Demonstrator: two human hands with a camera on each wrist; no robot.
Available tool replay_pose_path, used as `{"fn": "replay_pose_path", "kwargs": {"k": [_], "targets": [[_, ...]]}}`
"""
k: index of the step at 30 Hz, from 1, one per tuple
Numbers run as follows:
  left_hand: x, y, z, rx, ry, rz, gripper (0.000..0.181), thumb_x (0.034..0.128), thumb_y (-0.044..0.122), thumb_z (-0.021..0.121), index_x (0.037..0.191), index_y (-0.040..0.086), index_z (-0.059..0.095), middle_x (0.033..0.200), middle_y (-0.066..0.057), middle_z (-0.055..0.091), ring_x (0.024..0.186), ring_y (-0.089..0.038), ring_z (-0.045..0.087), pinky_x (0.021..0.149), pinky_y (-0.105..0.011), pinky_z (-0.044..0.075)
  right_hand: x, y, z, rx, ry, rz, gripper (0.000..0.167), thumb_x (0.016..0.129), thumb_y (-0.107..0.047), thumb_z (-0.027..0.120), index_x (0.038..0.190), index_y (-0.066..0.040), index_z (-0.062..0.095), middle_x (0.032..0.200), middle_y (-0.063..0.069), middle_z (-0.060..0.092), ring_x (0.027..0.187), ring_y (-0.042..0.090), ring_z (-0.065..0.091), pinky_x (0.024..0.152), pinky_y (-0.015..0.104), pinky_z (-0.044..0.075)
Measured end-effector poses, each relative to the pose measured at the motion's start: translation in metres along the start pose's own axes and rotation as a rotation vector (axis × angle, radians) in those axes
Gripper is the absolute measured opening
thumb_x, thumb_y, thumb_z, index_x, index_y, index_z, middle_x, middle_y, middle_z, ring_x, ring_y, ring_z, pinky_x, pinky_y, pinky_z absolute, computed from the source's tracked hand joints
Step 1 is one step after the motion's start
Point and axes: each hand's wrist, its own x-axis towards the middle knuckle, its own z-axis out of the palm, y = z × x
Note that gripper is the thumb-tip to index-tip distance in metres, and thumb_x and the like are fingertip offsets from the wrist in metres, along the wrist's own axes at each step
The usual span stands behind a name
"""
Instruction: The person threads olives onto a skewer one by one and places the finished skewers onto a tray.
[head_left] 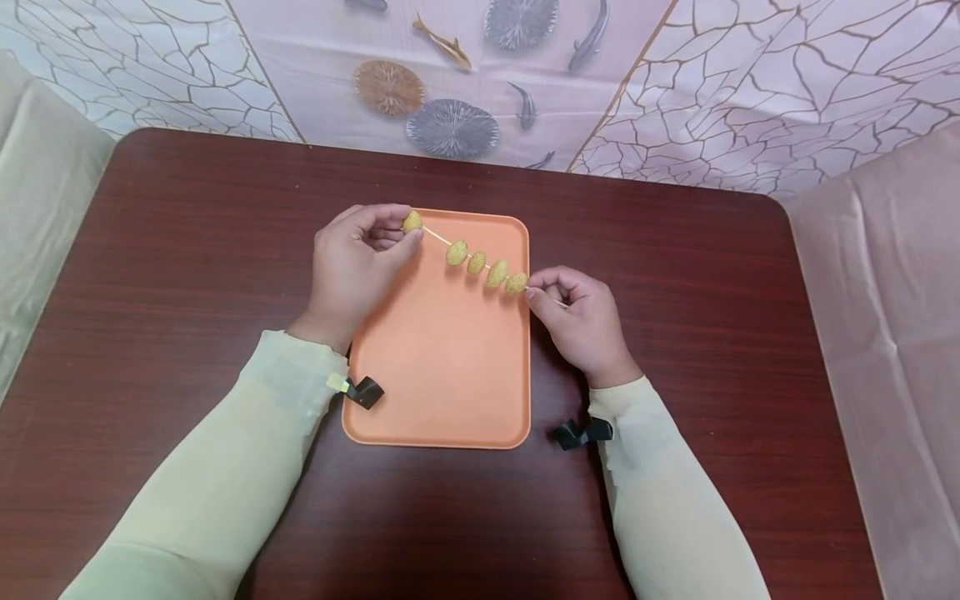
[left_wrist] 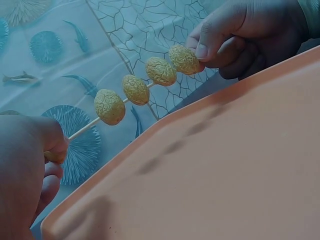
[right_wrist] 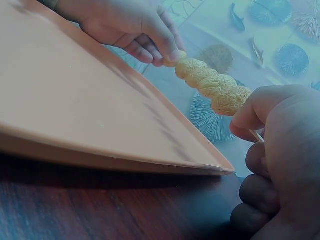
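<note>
A thin wooden skewer point(head_left: 437, 236) slants above the orange tray point(head_left: 442, 367), with several wrinkled yellow oval balls point(head_left: 497, 273) threaded along it. My left hand point(head_left: 358, 262) pinches the ball point(head_left: 412, 221) at the far-left end between thumb and fingers. A stretch of bare stick parts that ball from the others, which sit close together toward the right. My right hand point(head_left: 577, 317) grips the skewer just beyond the rightmost ball point(head_left: 516, 283), and a short stick end shows past its fingers. In the left wrist view, the left fingers mostly hide the end ball point(left_wrist: 55, 157).
The tray lies on a dark reddish-brown table point(head_left: 697, 333), its raised rim running all round. Behind the table hangs a patterned cloth point(head_left: 517, 83). Black straps point(head_left: 365, 392) stick out from both sleeves near the wrists.
</note>
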Motion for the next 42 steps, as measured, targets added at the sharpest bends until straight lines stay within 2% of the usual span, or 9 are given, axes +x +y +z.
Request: {"fn": "replay_pose_path", "kwargs": {"k": [13, 23, 35, 42], "targets": [[-0.0011, 0.0043, 0.0021, -0.014, -0.037, -0.034, 0.025, 0.0947, 0.017, 0.093, 0.118, 0.01, 0.087, 0.102, -0.004, 0.08, 0.088, -0.007, 0.074, 0.083, -0.016, 0.064, -0.0019, -0.0001, -0.0008, 0.044, -0.001, -0.034, 0.005, 0.101, -0.008, 0.079, 0.103, -0.004, 0.082, 0.063, -0.006, 0.049, 0.059, 0.008, 0.043, 0.056, 0.02, 0.037], [-0.0023, 0.006, 0.0035, -0.038, -0.054, -0.025, 0.026, 0.0945, 0.017, 0.093, 0.118, 0.009, 0.087, 0.102, -0.004, 0.082, 0.088, -0.007, 0.075, 0.084, -0.017, 0.065, -0.0021, 0.0006, -0.0006, 0.066, 0.002, -0.047, 0.004, 0.1, -0.005, 0.077, 0.101, -0.003, 0.081, 0.064, -0.006, 0.049, 0.059, 0.007, 0.043, 0.055, 0.02, 0.035], [-0.0029, 0.0071, 0.0052, -0.01, -0.084, -0.013, 0.026, 0.0946, 0.017, 0.094, 0.118, 0.009, 0.087, 0.102, -0.003, 0.083, 0.09, -0.007, 0.074, 0.084, -0.017, 0.065, -0.0017, 0.0004, 0.0001, 0.065, 0.0, -0.051, 0.005, 0.1, -0.005, 0.077, 0.101, -0.003, 0.081, 0.064, -0.006, 0.049, 0.059, 0.007, 0.043, 0.055, 0.019, 0.035], [-0.0037, 0.0086, 0.0058, -0.029, -0.109, -0.028, 0.028, 0.094, 0.016, 0.094, 0.119, 0.008, 0.086, 0.104, -0.004, 0.083, 0.091, -0.008, 0.075, 0.084, -0.018, 0.065, -0.0018, 0.0006, -0.0002, 0.064, 0.001, -0.049, 0.005, 0.1, -0.005, 0.077, 0.102, -0.002, 0.081, 0.064, -0.006, 0.051, 0.06, 0.007, 0.044, 0.056, 0.019, 0.037]]}}
